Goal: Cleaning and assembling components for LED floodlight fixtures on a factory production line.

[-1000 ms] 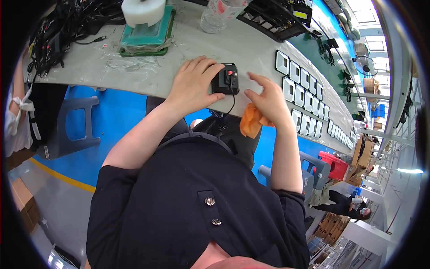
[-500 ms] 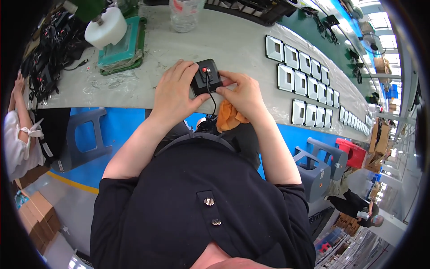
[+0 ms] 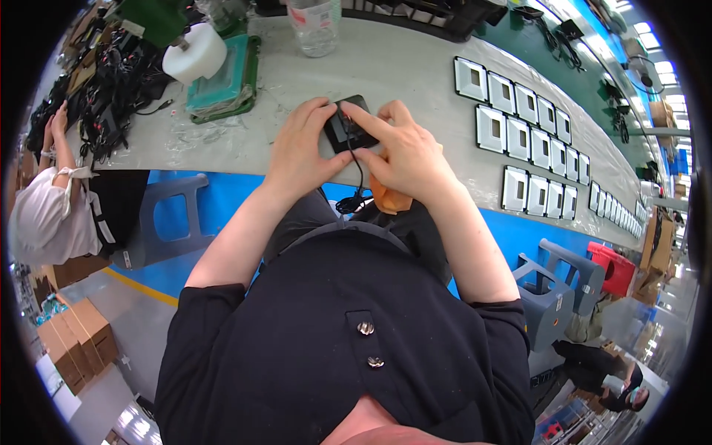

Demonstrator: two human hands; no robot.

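On the near edge of the worktable lies a black square housing (image 3: 339,138), with a dark cable (image 3: 362,176) running from its middle down to a coil at my lap. My left hand (image 3: 300,148) grips its left side, fingertips at the top edge and thumb at the lower edge. My right hand (image 3: 406,154) reaches over the housing from the right. Its index fingertip is on the upper middle, where the cable meets the housing, and its thumb is at the lower right edge; the fingertip partly hides this spot. An orange cloth (image 3: 391,199) hangs below my right hand.
Rows of white-and-black square frames (image 3: 491,127) cover the right side of the table. Back left stand a green press with a white round head (image 3: 194,53), teal plates (image 3: 215,78) and a plastic bottle (image 3: 314,30). Black cables (image 3: 104,111) pile up beside a co-worker's hands (image 3: 58,122).
My right hand has shifted from the housing's right edge to over its middle, index finger now on the cable connection. My left hand stays on the left side. The whole view has shifted slightly.
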